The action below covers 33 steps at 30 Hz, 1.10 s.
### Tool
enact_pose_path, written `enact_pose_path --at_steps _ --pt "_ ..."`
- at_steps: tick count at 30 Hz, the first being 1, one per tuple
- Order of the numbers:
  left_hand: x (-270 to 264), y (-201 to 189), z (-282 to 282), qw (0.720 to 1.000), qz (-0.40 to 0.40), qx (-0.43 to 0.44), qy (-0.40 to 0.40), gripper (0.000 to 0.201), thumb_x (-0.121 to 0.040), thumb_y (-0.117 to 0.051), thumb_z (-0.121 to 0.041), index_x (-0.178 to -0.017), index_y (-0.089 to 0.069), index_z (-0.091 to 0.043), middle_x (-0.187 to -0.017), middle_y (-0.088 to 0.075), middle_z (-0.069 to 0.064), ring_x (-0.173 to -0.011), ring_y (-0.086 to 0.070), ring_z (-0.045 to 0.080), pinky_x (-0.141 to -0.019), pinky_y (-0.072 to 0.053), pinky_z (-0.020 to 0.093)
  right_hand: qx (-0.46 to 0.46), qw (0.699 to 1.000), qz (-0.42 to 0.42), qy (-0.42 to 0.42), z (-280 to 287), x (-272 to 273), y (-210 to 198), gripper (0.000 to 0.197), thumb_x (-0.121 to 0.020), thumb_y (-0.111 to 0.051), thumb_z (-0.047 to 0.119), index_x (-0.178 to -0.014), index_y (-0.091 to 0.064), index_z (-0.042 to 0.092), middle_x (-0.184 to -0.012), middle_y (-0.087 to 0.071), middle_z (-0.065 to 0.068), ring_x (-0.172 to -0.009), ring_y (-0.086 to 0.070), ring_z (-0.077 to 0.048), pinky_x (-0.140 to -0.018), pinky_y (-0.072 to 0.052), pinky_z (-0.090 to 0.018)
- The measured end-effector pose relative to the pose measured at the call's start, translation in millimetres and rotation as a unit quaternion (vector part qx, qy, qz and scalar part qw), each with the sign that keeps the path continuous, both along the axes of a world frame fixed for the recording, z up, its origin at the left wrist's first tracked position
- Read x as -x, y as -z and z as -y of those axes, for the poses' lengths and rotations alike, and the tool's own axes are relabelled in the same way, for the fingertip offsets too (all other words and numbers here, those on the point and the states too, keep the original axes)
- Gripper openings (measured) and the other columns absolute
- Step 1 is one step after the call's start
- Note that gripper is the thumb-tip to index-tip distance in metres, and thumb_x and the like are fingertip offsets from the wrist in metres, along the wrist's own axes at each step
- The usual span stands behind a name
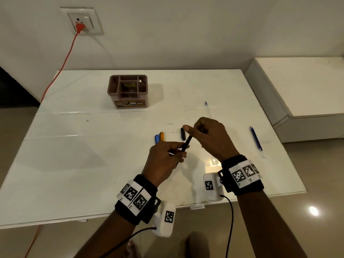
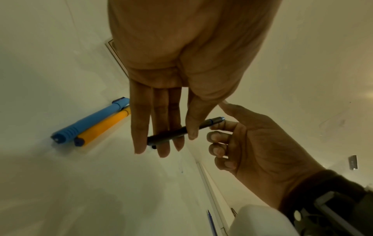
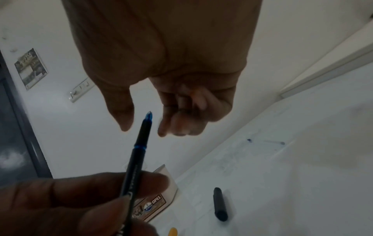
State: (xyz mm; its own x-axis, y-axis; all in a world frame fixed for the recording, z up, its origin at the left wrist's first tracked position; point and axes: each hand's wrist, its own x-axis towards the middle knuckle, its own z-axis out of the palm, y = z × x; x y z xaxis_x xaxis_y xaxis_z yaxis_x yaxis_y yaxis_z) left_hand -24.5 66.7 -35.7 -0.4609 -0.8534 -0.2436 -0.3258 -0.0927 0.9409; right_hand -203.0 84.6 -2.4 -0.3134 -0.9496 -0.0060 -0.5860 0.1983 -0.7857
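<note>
Left hand [image 1: 165,161] has the black pen [image 1: 186,146] pinched between thumb and fingers, held just above the table [image 1: 74,146], uncapped blue tip slanting up. Its lower end is buried in the grip, and the print along the barrel is too blurred to read. Right hand [image 1: 210,138] is right at that tip, fingers curled to the palm, thumb sticking out, nothing seen in its hold; whether it touches the tip, I can't tell. Just beyond the hands on the table lies a black cap [image 1: 183,134]. Left of it, a blue pen [image 1: 157,139] and an orange pen [image 1: 162,136] lie side by side, touching, half hidden behind the left hand. Further back stands a brown organiser [image 1: 128,90], its label [image 1: 130,103] reading "OPEL"; the right wrist view adds "JOYO". Off right, thin blue refills [image 1: 256,138].
</note>
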Motion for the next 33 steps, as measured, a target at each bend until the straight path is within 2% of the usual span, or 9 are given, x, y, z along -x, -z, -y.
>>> enact_pose_path --at_steps 2,5,11,16,20,26,28,31,33 --pt "-0.7 -2.0 0.3 1.000 -0.011 -0.016 0.006 0.025 -0.094 -0.069 -0.020 -0.119 -0.074 -0.022 -0.092 -0.079 0.001 -0.084 -0.077 0.013 -0.076 -0.065 0.033 0.024 0.998 0.050 -0.021 -0.5 -0.7 -1.7 0.023 -0.095 -0.069 0.031 -0.082 -0.066 0.012 -0.060 -0.063 0.013 -0.057 -0.057 -0.005 -0.059 -0.049 -0.032" --pt "-0.5 -4.1 -0.8 0.998 -0.030 -0.041 0.022 0.025 -0.095 -0.067 -0.018 -0.119 -0.074 -0.020 -0.095 -0.079 0.005 -0.087 -0.077 0.016 -0.079 -0.065 0.036 0.083 0.994 0.074 -0.019 -0.3 -2.6 -3.5 0.013 -0.094 -0.071 0.010 -0.085 -0.075 0.002 -0.057 -0.065 0.021 -0.051 -0.058 0.000 -0.054 -0.044 -0.015" --pt "-2.2 -4.1 -0.2 0.999 -0.018 -0.024 0.015 0.021 -0.094 -0.068 -0.016 -0.113 -0.076 -0.019 -0.092 -0.078 0.004 -0.088 -0.076 0.019 -0.080 -0.063 0.034 0.063 0.985 0.160 0.016 -1.7 -7.1 -7.3 0.028 -0.082 -0.085 0.020 -0.067 -0.071 0.000 -0.038 -0.055 0.008 -0.033 -0.045 -0.011 -0.043 -0.036 -0.016" --pt "-2.2 -5.0 -0.9 0.998 -0.028 -0.046 0.025 0.024 -0.096 -0.066 -0.017 -0.118 -0.074 -0.017 -0.097 -0.079 0.007 -0.090 -0.077 0.017 -0.084 -0.063 0.038 0.022 0.960 0.278 0.031 -1.4 -3.6 -11.5 0.041 -0.094 -0.073 0.030 -0.085 -0.074 -0.009 -0.053 -0.061 0.003 -0.043 -0.043 -0.020 -0.041 -0.028 -0.021" --pt "-4.5 -8.4 1.4 0.996 -0.058 -0.064 0.023 0.023 -0.097 -0.065 -0.016 -0.117 -0.074 -0.017 -0.097 -0.079 0.009 -0.090 -0.078 0.018 -0.083 -0.063 0.043 0.026 0.958 0.287 -0.004 -3.6 0.4 -12.4 0.017 -0.096 -0.067 0.012 -0.103 -0.080 0.003 -0.063 -0.060 0.004 -0.053 -0.032 -0.017 -0.044 -0.024 -0.022" --pt "-4.1 -8.1 -1.8 0.993 -0.072 -0.084 0.044 0.024 -0.097 -0.065 -0.016 -0.119 -0.073 -0.017 -0.097 -0.079 0.009 -0.091 -0.078 0.017 -0.081 -0.064 0.040 0.051 0.952 0.295 0.065 -3.2 -2.4 -6.3 0.020 -0.077 -0.087 0.013 -0.078 -0.076 -0.004 -0.047 -0.048 -0.002 -0.048 -0.033 -0.018 -0.045 -0.029 -0.023" --pt "-3.9 -9.3 -1.7 0.992 -0.084 -0.090 0.042 0.023 -0.097 -0.065 -0.015 -0.119 -0.073 -0.016 -0.097 -0.079 0.012 -0.091 -0.078 0.020 -0.079 -0.064 0.039 0.041 0.954 0.289 0.061 -2.4 -4.7 -7.2 0.020 -0.078 -0.087 0.019 -0.083 -0.077 0.003 -0.063 -0.065 -0.011 -0.052 -0.047 -0.015 -0.048 -0.036 -0.024" --pt "-5.3 -12.0 -0.2 0.988 -0.107 -0.103 0.031 0.022 -0.097 -0.063 -0.013 -0.116 -0.073 -0.016 -0.098 -0.078 0.016 -0.092 -0.078 0.025 -0.079 -0.065 0.041 0.018 0.949 0.315 0.011 -1.8 -6.4 -8.8 0.020 -0.094 -0.070 0.018 -0.112 -0.077 0.010 -0.106 -0.078 -0.010 -0.085 -0.070 -0.017 -0.064 -0.055 -0.030" --pt "-6.5 -12.3 1.3 0.988 -0.112 -0.104 0.027 0.021 -0.098 -0.063 -0.013 -0.116 -0.073 -0.017 -0.098 -0.078 0.017 -0.092 -0.078 0.025 -0.079 -0.065 0.042 0.017 0.947 0.321 -0.024 -2.6 -7.6 -8.8 0.024 -0.101 -0.061 0.014 -0.120 -0.074 0.007 -0.112 -0.079 -0.009 -0.104 -0.074 -0.021 -0.078 -0.061 -0.032"
